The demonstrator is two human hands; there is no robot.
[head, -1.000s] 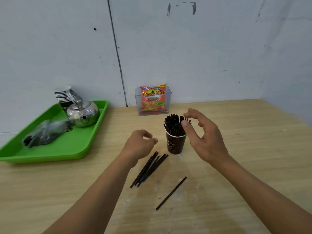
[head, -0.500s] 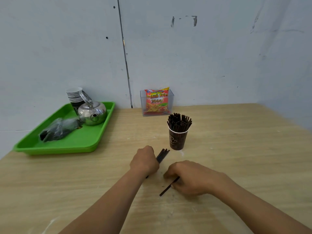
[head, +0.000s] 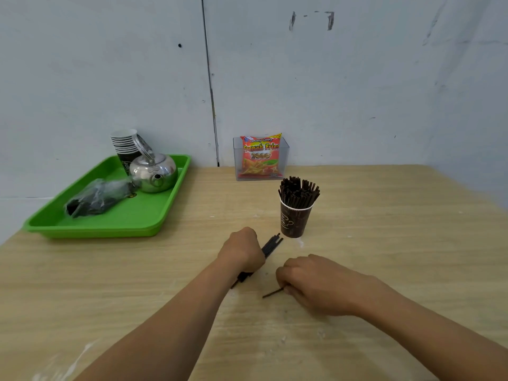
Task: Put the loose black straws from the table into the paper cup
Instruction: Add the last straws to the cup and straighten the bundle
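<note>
A dark paper cup [head: 295, 221] stands upright on the wooden table [head: 384, 243], packed with black straws [head: 299, 192] sticking out of its top. Just left of the cup lies a bundle of loose black straws [head: 272, 244]. My left hand [head: 243, 250] is curled round that bundle, whose ends poke out on both sides of the fist. My right hand [head: 313, 281] rests low on the table and pinches a single black straw [head: 272, 293], of which only the near end shows.
A green tray [head: 129, 224] at the left holds a steel kettle [head: 154, 173], a stack of paper cups [head: 125, 147] and a plastic-wrapped dark bundle [head: 99, 196]. A clear box with a snack bag [head: 261, 158] stands against the wall behind the cup.
Both hands came down from near the cup onto the table. The left closed round the straw bundle, the right over the single straw. The camera view shifted slightly.
</note>
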